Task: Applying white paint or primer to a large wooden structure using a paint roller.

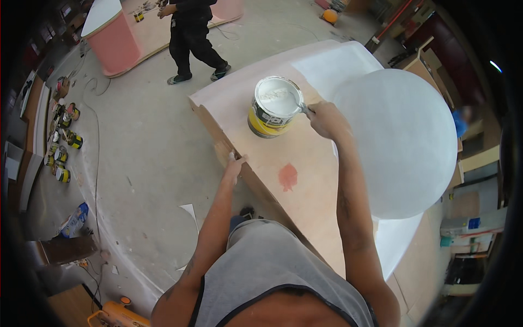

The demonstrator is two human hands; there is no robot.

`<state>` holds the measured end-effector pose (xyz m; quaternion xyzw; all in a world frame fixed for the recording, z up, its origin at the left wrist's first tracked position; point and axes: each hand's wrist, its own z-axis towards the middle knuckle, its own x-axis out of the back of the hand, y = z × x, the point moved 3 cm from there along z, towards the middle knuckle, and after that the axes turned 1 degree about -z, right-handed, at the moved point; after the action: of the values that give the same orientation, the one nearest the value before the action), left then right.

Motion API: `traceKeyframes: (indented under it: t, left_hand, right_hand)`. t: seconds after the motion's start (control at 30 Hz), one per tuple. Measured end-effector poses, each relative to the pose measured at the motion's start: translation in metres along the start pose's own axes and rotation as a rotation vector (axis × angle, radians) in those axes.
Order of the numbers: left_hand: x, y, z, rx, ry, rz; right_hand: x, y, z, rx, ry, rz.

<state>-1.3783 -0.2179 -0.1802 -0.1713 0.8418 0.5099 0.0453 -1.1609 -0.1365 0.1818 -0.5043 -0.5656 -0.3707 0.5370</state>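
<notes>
My right hand is closed around the handle of a paintbrush. The brush leans at the right rim of an open paint can, its bristle end at the white paint inside. The can, with a yellow and black label, stands on a pale wooden platform. Along the platform's left edge, my left hand grips the side, thumb and fingers about the edge; some of its fingers are hidden or blurred. A red-pink paint patch marks the wood nearer to me.
A large white dome rises on the platform's right, beside white-painted surface. Beyond, a person in dark clothes stands near a pink curved counter. Several paint cans and a cable lie on the floor to the left.
</notes>
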Motion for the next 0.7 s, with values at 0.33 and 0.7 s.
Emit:
traceKeyframes:
  t: [0.33, 0.7]
  left_hand:
    - [-0.007, 0.004, -0.017, 0.042, 0.049, 0.13]
    - [-0.016, -0.012, -0.017, -0.098, -0.001, 0.133]
  right_hand:
    - [-0.007, 0.004, -0.015, -0.009, 0.099, 0.076]
    - [-0.025, 0.019, -0.014, -0.038, 0.136, 0.022]
